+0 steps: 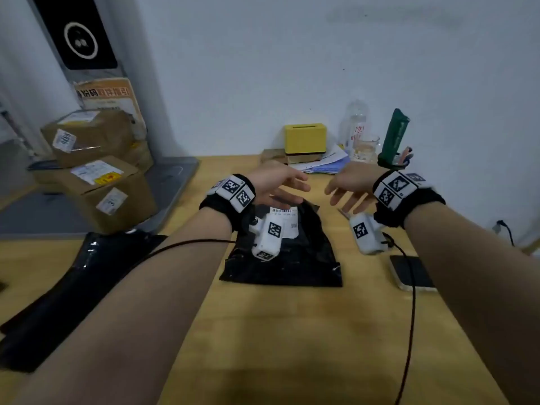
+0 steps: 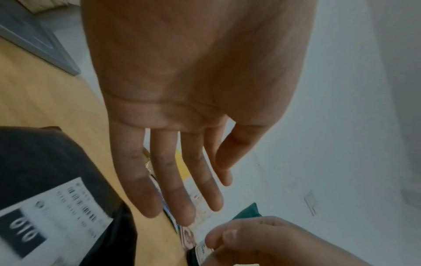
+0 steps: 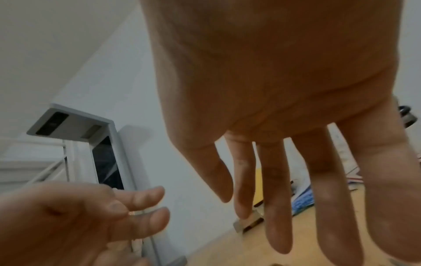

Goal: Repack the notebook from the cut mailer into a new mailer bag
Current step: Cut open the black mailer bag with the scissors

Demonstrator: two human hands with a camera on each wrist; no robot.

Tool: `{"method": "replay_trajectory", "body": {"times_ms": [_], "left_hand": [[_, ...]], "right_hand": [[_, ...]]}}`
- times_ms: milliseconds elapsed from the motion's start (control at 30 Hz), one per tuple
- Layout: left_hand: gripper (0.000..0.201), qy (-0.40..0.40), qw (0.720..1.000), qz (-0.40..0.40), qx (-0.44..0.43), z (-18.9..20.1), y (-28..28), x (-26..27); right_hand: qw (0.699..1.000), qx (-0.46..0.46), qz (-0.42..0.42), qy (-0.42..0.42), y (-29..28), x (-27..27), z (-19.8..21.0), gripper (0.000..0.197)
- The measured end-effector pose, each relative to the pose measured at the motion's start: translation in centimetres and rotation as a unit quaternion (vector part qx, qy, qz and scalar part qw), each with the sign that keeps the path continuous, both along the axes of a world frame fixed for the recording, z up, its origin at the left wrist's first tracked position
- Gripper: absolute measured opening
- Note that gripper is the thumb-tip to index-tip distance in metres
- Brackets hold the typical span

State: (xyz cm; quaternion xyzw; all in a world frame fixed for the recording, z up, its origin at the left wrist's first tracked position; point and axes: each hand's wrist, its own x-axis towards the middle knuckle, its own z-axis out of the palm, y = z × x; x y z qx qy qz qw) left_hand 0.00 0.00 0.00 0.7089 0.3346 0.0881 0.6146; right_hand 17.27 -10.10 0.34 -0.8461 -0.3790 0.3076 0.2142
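- Left hand [image 1: 276, 184]: raised above the far edge of the black mailer [image 1: 292, 258], fingers [image 2: 168, 180] straight and slightly spread, palm turned inward. It holds nothing.
- Right hand [image 1: 349, 188]: raised just to the right of the left hand, fingers [image 3: 278, 207] extended and loosely spread — nothing in its hold. The two hands face each other with a gap between them.
- Black mailer: lies flat on the bench [image 1: 292, 331], centred in front of the person, with a white shipping label [image 1: 287, 220] near its far edge. Whether the notebook is inside cannot be told; no notebook is visible.
- Second black bag [image 1: 58, 287]: lies flat on the bench at the left, well apart from the labelled mailer.
- Phone [image 1: 410, 271]: lies face down on the bench, right of the mailer.
- Cardboard boxes [image 1: 96, 165]: stacked at the far left, beside the bench.
- Yellow box [image 1: 305, 138]: stands on papers at the far edge of the bench — near the wall.
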Motion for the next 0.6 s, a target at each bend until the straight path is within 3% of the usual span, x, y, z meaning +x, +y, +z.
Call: {"method": "replay_trajectory", "body": {"times_ms": [267,400,500,600], "left_hand": [[0.029,0.058,0.998,0.004,-0.02,-2.0,-4.8,0.1],[0.027,0.084,0.996,0.022,-0.034,-3.1,-5.0,0.9],[0.019,0.101,0.993,0.042,-0.049,-4.1,-4.6,1.4],[0.03,0.121,0.989,0.059,-0.063,-5.0,-4.1,2.0]], "right_hand": [[0.991,-0.094,-0.017,-0.09,-3.8,1.9,-3.5,0.03],[0.966,-0.159,0.019,-0.205,-3.7,2.3,-5.2,0.02],[0.951,-0.167,0.015,-0.259,-3.3,3.7,-7.4,0.035],[0.93,-0.202,0.038,-0.304,-2.3,5.7,-9.3,0.036]]}}
